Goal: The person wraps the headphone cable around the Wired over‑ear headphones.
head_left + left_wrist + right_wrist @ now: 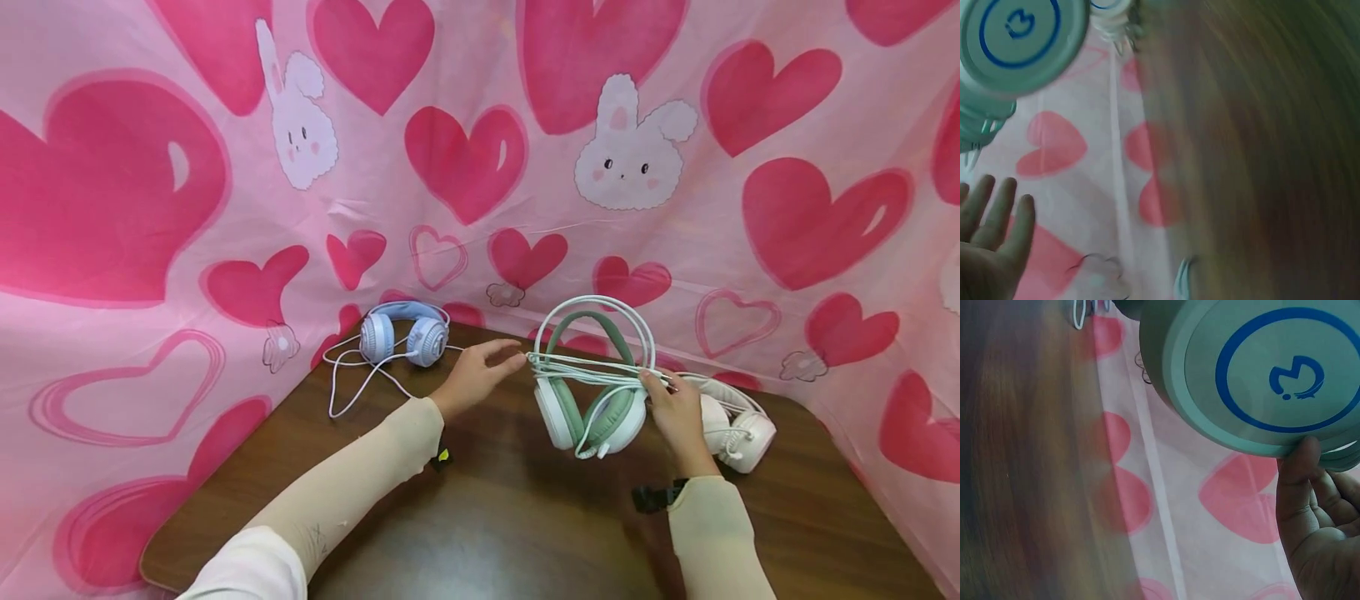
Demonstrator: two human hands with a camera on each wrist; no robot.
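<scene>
Green-and-white headphones (557, 412) are held upright above the table, a blue ring and logo showing on the ear cup (1260, 369). Several strands of their white cable (585, 368) stretch across the front, between headband and cups. My right hand (675, 417) grips the cable strands at the right side of the headphones, with its thumb (1300, 462) by the ear cup's rim. At the left end of the strands is my left hand (480, 377), fingers extended; in the left wrist view the fingers (1000, 212) are spread and apart from the ear cup.
Light blue headphones (427, 340) with a loose looping cable (348, 412) sit at the table's back left. Cream headphones (750, 437) lie at the right, partly behind my right hand. A pink heart-patterned cloth (465, 242) hangs along the back of the brown table (465, 517).
</scene>
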